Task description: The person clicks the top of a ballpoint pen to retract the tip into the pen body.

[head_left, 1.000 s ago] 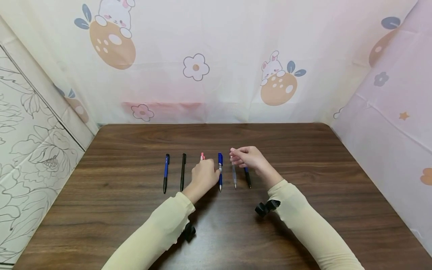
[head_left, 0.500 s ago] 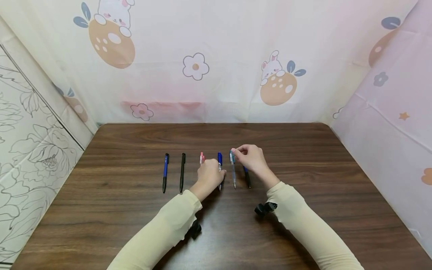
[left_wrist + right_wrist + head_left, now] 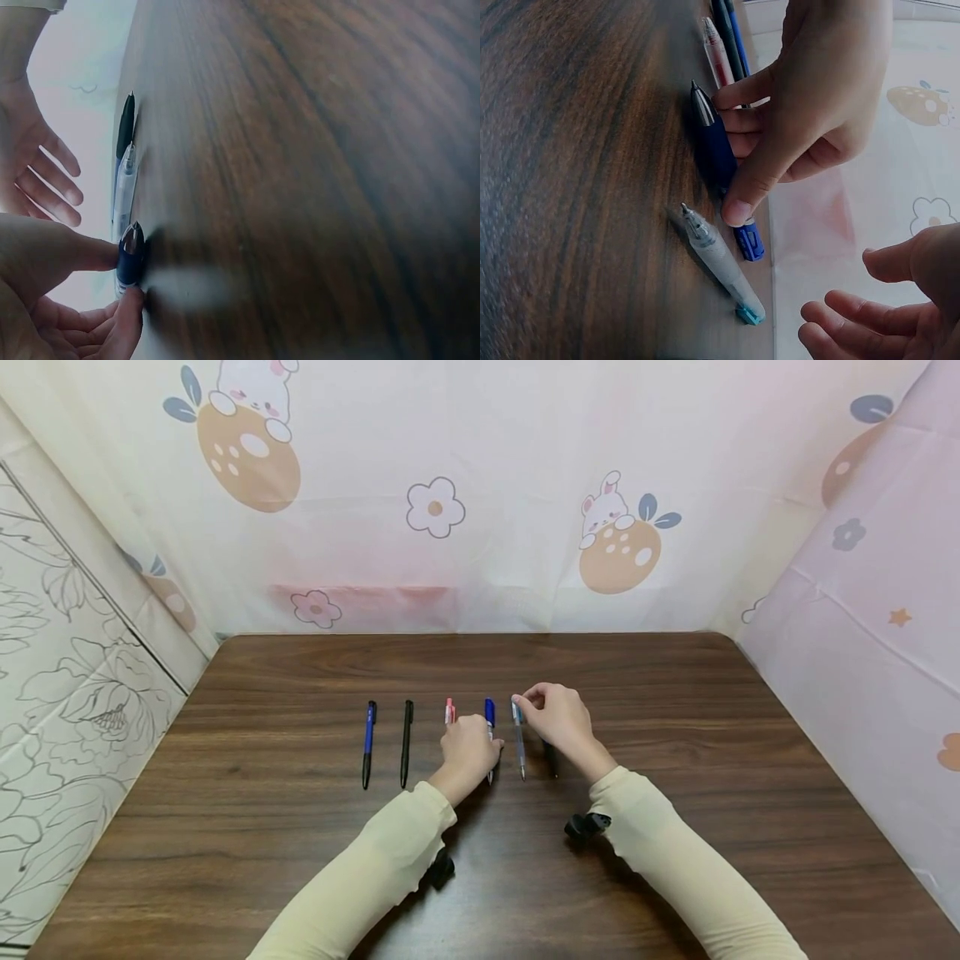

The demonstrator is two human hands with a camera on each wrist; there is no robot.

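My left hand point(image 3: 468, 748) pinches a blue pen point(image 3: 490, 710) between thumb and fingers. In the left wrist view, this pen point(image 3: 132, 259) points its metal tip away from the hand. To its right lies a clear pen point(image 3: 520, 748) with a teal end, its tip toward me. Right by that teal end is my right hand point(image 3: 558, 720), partly over a dark pen point(image 3: 551, 761). Seen from the right wrist, the right hand's fingers point(image 3: 877, 311) are loosely bent and apart from the clear pen point(image 3: 727, 266), with nothing between them.
Left of the blue pen lie a pink pen point(image 3: 449, 708), partly hidden by my left hand, a black pen point(image 3: 406, 745) and a blue-and-black pen point(image 3: 368, 745). All the pens form a row on the brown wooden table point(image 3: 300, 860). A patterned curtain point(image 3: 510, 552) hangs behind.
My left hand has moved slightly right, its thumb now across the blue pen. My right hand has shifted a little, uncovering the clear pen's teal end and covering more of the dark pen.
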